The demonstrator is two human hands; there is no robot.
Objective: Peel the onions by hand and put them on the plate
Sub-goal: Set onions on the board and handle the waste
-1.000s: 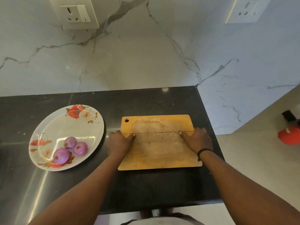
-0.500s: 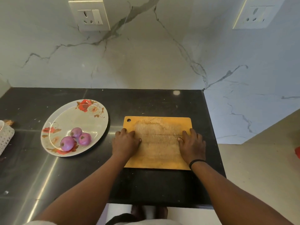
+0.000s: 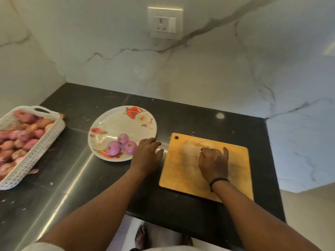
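Three peeled purple onions (image 3: 121,145) lie together on the near right part of a white plate (image 3: 116,124) with red flowers. A white plastic basket (image 3: 39,145) at the left edge holds several unpeeled reddish onions (image 3: 20,134). My left hand (image 3: 147,155) hovers empty with loose fingers over the counter between the plate's right rim and the wooden cutting board (image 3: 183,171). My right hand (image 3: 213,163) rests on the middle of the board, fingers bent down, holding nothing.
The black stone counter (image 3: 181,116) ends at marble walls behind and to the left, with a wall socket (image 3: 165,22) above. Its right and near edges drop to the floor, where feet (image 3: 142,237) show below. Bits of onion skin (image 3: 33,171) lie by the basket.
The view has swung left, bringing the onion basket into sight. My left hand has left the board and moved toward the plate. My right hand has shifted to the board's middle.
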